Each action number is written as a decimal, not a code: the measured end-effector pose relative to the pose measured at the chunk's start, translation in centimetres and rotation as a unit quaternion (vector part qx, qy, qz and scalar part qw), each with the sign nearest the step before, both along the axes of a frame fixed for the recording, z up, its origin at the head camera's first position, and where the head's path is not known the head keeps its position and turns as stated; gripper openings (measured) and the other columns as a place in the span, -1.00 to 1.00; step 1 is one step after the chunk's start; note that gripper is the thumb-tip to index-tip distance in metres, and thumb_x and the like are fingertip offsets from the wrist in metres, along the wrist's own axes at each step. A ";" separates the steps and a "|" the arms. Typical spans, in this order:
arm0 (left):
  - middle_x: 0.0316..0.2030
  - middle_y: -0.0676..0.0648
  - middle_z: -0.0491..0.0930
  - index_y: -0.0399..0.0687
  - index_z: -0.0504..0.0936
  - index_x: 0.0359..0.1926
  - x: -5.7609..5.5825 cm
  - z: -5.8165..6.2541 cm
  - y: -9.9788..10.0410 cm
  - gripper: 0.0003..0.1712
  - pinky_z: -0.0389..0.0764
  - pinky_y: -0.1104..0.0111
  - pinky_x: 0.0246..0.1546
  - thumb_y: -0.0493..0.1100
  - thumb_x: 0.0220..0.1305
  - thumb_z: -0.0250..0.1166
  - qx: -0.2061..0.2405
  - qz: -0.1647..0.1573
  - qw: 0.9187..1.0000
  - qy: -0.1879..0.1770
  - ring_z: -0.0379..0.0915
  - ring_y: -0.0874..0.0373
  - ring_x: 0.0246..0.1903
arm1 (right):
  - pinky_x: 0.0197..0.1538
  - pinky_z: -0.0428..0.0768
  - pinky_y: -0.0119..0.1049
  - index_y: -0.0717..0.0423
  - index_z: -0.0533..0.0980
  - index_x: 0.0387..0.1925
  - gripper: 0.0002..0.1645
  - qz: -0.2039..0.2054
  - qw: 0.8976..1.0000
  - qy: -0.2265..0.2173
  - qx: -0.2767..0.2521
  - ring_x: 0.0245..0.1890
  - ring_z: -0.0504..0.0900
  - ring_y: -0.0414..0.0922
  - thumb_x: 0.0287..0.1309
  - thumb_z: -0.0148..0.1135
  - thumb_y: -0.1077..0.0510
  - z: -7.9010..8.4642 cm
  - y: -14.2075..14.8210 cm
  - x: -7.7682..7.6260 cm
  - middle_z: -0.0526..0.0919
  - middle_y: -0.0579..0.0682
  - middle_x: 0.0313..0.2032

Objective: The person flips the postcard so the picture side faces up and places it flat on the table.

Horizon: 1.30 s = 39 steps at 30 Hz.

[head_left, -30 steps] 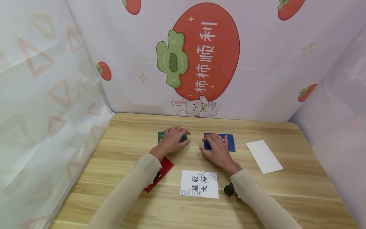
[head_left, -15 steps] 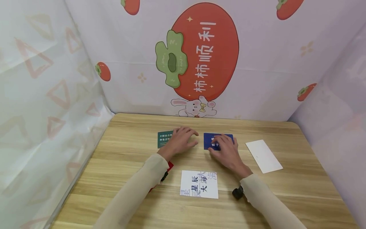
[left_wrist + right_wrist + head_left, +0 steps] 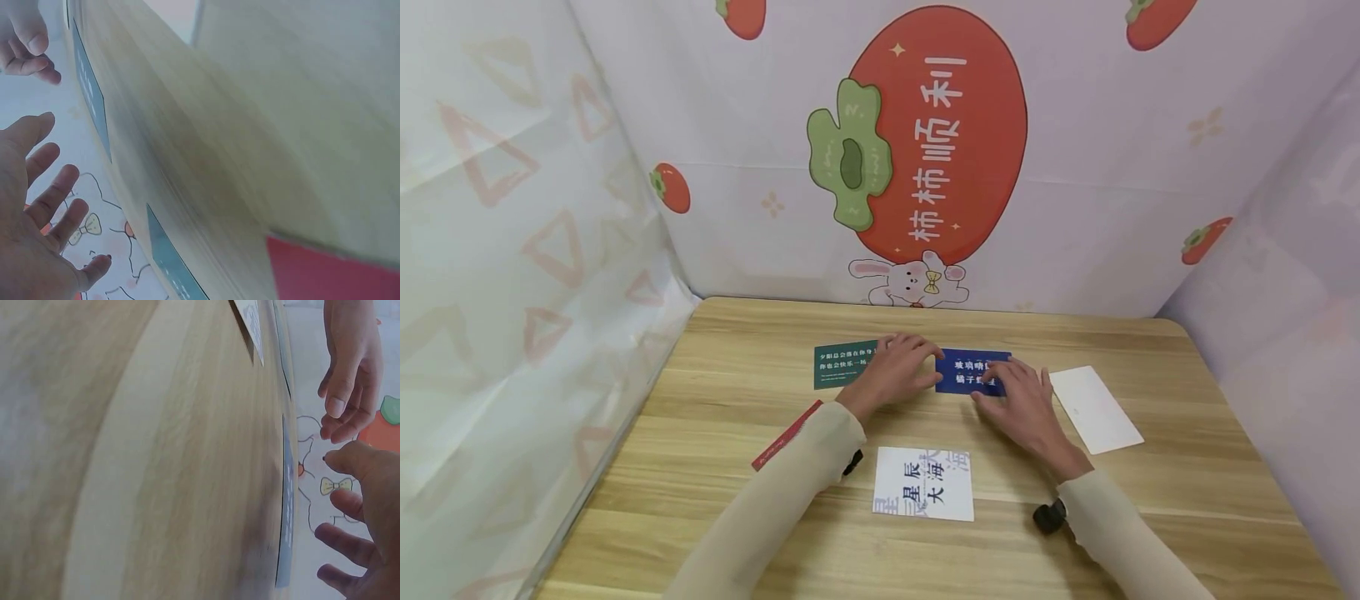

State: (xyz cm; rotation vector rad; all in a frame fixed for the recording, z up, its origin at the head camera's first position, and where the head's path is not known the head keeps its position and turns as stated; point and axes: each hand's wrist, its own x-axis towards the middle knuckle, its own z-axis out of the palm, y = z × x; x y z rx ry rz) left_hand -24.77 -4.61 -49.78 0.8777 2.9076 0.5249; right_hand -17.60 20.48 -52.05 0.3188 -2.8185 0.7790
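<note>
My left hand (image 3: 895, 375) hovers between the green card (image 3: 842, 367) and the blue card (image 3: 962, 385), covering the green card's right end. Its fingertips are beside the blue card's left edge. Over that card's right end is my right hand (image 3: 1018, 408), thumb and fingers spread. In the left wrist view, the left hand (image 3: 37, 219) has separated fingers raised above the wood with nothing between them. The right wrist view likewise has the right hand (image 3: 369, 519) apart from the blue card (image 3: 285, 519). Both cards lie flat with white lettering.
A white card with dark characters (image 3: 922, 483) lies nearer on the wooden table (image 3: 925, 558). A red card (image 3: 784, 440) is partly hidden by the left sleeve. A blank white card (image 3: 1097, 410) lies at right. Fabric walls (image 3: 760, 125) stand behind and beside the table.
Both hands have shifted right. The left hand went from over the green card toward the blue one; the right hand uncovered most of the blue card. The cards stayed in place.
</note>
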 end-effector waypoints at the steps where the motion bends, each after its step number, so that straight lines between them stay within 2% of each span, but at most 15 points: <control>1: 0.45 0.07 0.55 0.31 0.63 0.35 0.0 0.0 0.3 -0.55 0.18 -0.17 0.63 0.22 0.57 0.31 -0.002 -0.001 1.000 0.001 0.28 0.00 0.56 | 0.52 -0.11 0.72 0.09 0.62 -0.02 -0.62 -0.001 1.000 -0.001 -0.001 0.54 0.36 0.39 0.34 0.49 -0.06 0.0 0.2 0.1 0.63 0.29 0.37; 14: 0.47 0.06 0.54 0.32 0.62 0.40 0.3 0.1 2.9 -0.50 0.20 -0.13 0.64 0.26 0.57 0.29 -0.023 -0.014 1.000 0.007 0.30 0.03 0.54 | 0.51 -0.15 0.73 0.11 0.59 -0.01 -0.63 -0.025 0.999 -0.020 -0.010 0.56 0.29 0.45 0.37 0.47 -0.03 0.5 2.9 1.3 0.59 0.33 0.40; 32: 0.48 0.11 0.52 0.39 0.62 0.36 0.6 0.3 6.9 -0.55 0.19 -0.10 0.65 0.27 0.57 0.27 -0.026 -0.021 0.999 -0.001 0.26 0.08 0.57 | 0.46 -0.08 0.73 0.11 0.58 -0.04 -0.64 -0.053 0.998 0.004 -0.019 0.46 0.35 0.45 0.39 0.46 -0.05 0.6 7.0 3.2 0.60 0.34 0.36; 35: 0.47 0.10 0.52 0.38 0.62 0.36 0.7 0.3 7.5 -0.55 0.19 -0.11 0.64 0.26 0.58 0.27 -0.020 -0.026 0.999 -0.007 0.26 0.06 0.56 | 0.42 0.06 0.61 0.12 0.59 -0.06 -0.65 -0.057 0.998 0.020 -0.021 0.40 0.41 0.43 0.36 0.47 -0.03 0.5 7.8 3.6 0.62 0.34 0.33; 39: 0.47 0.10 0.52 0.37 0.63 0.35 0.9 0.3 8.3 -0.56 0.19 -0.11 0.63 0.26 0.57 0.28 -0.013 -0.029 0.999 -0.010 0.27 0.05 0.56 | 0.23 0.18 0.39 0.10 0.59 -0.10 -0.67 -0.062 0.997 0.044 -0.019 0.30 0.47 0.40 0.30 0.50 0.00 0.3 8.9 4.0 0.66 0.32 0.26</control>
